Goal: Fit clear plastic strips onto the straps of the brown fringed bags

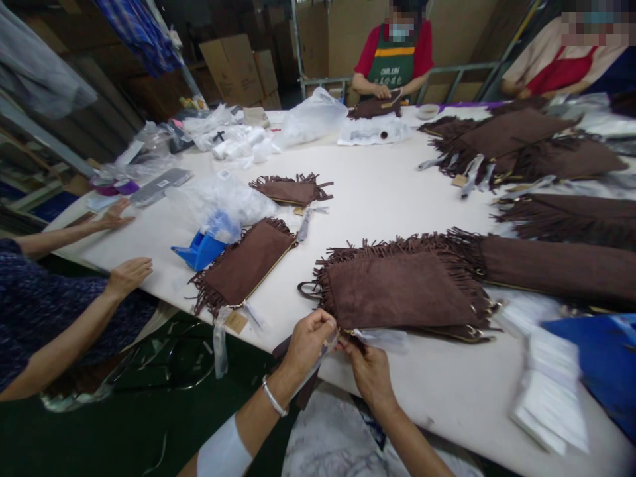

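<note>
A dark brown fringed bag [402,288] lies on the table's near side, with brass-coloured hardware along its edges. At its near left corner my left hand [311,341] is closed, pinching a clear plastic strip [320,358]. My right hand [370,374] is closed too, its fingertips meeting the left ones at the bag's metal fitting; what exactly they pinch is too small to tell. Beside that hand, a clear plastic wrapping [387,340] lies by the bag's lower edge. A dark brown strap [307,391] hangs below my left wrist, over the table edge.
Other brown fringed bags [248,262] lie left, behind and in a pile [517,139] at right. White paper stacks [551,384] and a blue item [596,364] sit near right. A co-worker's hands [130,275] rest at the left edge; two people work opposite. Plastic bags [315,116] lie behind.
</note>
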